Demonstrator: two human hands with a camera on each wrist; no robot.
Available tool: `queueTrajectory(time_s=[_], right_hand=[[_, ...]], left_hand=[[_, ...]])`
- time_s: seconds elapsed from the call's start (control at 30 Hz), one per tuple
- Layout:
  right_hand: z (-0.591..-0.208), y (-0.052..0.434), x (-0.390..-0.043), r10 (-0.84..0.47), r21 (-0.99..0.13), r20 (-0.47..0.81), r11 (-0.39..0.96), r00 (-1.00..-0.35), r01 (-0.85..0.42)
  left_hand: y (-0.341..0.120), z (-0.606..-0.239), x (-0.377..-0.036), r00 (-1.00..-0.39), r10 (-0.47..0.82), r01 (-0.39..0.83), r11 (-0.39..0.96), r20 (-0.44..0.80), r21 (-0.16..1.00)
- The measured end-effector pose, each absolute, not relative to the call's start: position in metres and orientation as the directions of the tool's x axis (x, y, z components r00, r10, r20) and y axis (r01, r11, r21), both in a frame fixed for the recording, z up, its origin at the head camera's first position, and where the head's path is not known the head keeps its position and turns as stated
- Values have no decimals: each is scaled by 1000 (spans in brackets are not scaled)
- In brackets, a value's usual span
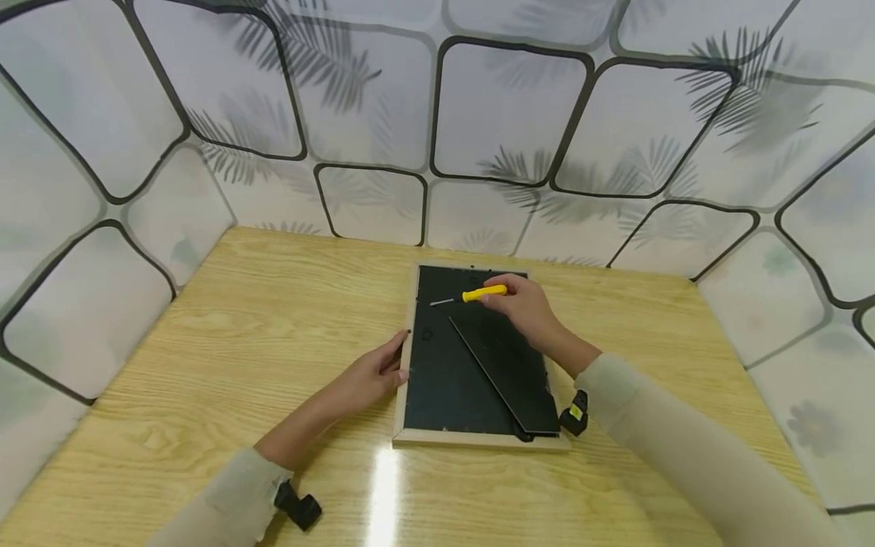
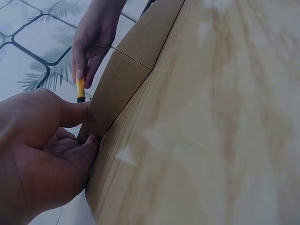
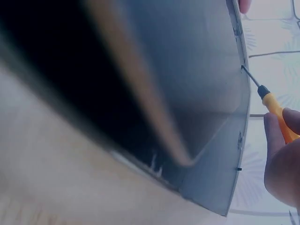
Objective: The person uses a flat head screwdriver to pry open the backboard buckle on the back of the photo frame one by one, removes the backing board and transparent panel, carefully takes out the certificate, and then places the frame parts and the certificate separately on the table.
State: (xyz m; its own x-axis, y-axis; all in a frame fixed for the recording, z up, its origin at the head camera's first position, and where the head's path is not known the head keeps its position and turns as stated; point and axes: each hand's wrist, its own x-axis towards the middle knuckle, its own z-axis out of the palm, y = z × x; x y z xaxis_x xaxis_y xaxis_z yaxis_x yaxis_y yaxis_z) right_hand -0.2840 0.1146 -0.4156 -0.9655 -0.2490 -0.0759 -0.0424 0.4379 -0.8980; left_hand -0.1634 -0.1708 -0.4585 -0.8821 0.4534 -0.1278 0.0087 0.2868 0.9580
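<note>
A picture frame (image 1: 472, 438) with a pale wooden rim lies face down, its black backing board (image 1: 437, 387) upward. A black easel flap (image 1: 509, 372) slants across the board's right part. My right hand (image 1: 525, 308) grips the yellow handle of a small screwdriver (image 1: 484, 293) above the board. The screwdriver's tip points left, at the inner left edge of the frame in the right wrist view. At the frame's left side, my left hand (image 1: 372, 374) holds the rim between thumb and curled fingers, closer in the left wrist view. Small dark tabs (image 3: 240, 140) line the frame's edge.
The frame lies on a light wood-grain table (image 1: 273, 304). Behind and at both sides stands a patterned wall covering (image 1: 506, 114) with leaf prints. A small black device (image 1: 298, 507) is strapped to the left wrist, another (image 1: 576, 414) to the right.
</note>
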Motion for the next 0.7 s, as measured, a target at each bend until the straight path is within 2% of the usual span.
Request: queueTrajectory(time_s=[0.47,0.7], right_hand=[[-425,98,-287,-186,-910,-107,414,-977,21],[-431,97,-285,-170,-913,-171,397,-971,91]], left_hand=[[-170,-458,-164,-879,451,-32,264,-152,964],[-169,-458,-165,-883,443,-46,253,-158,966]])
